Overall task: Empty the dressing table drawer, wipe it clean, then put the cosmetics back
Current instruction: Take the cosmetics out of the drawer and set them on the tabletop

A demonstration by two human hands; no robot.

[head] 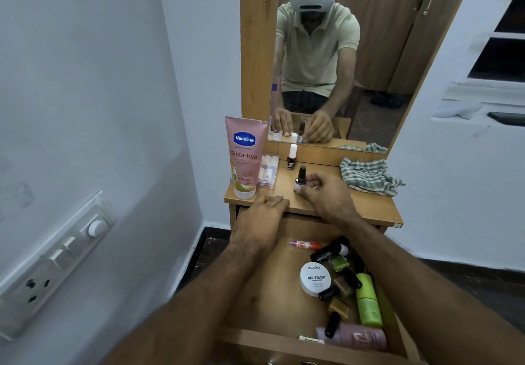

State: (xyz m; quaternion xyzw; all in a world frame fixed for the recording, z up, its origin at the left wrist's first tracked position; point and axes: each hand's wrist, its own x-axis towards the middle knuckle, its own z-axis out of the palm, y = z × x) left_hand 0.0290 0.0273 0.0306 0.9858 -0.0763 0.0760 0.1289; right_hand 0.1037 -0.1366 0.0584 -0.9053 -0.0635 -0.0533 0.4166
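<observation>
Near tabletop front edge (312,212), bottle-pinching right hand (326,191).

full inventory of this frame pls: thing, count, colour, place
Vaseline tube: 1, pink, upright, tabletop left
clear pack of small bottles: 1, clear and pale, behind the tube
nail polish, white cap: 1, dark red, tabletop by mirror
nail polish, black cap: 1, pale, tabletop centre
checked cloth: 1, green-white, tabletop right
drawer: 1, wood, open
Zudio nail polish remover tub: 1, white, in drawer
green bottle: 1, lime, drawer right
pink bottle: 1, drawer front
other small cosmetics: several, mixed, in drawer
mirror: 1
switchboard: 1, white, left wall
left hand: rests on table edge
right hand: pinches black-cap polish
</observation>
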